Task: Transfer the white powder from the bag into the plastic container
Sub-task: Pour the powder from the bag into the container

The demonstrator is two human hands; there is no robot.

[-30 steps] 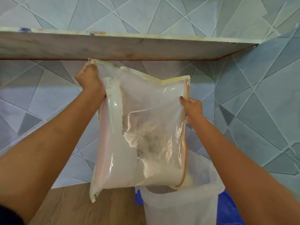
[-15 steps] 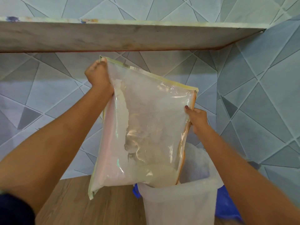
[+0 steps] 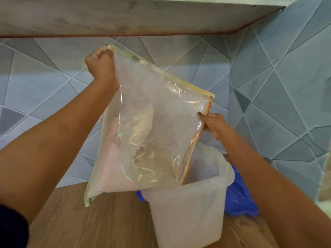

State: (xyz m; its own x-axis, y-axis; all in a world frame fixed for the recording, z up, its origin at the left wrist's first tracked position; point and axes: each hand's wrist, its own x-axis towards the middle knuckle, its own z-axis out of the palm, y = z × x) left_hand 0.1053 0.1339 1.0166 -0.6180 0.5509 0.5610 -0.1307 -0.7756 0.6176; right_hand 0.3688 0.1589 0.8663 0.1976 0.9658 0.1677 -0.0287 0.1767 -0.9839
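Note:
A clear plastic zip bag [image 3: 148, 126] with a yellowish edge hangs tilted over a translucent white plastic container [image 3: 188, 212]. My left hand [image 3: 101, 66] pinches the bag's raised top left corner. My right hand [image 3: 214, 123] grips its orange zipper edge on the right side. The bag's lower right corner dips into the container's mouth. White powder clings in thin patches inside the bag, and most of the bag looks see-through. The container is cloudy with powder inside.
A blue plastic bag [image 3: 240, 197] lies behind the container on the wooden surface [image 3: 107, 221]. A grey shelf slab [image 3: 125, 15] juts out overhead, close above the bag. Patterned blue-grey tiled walls [image 3: 286, 86] close in behind and on the right.
The big mass of powder in the bag has slid down and out into the container, leaving the bag mostly see-through. Both hands have stayed on the bag's edges.

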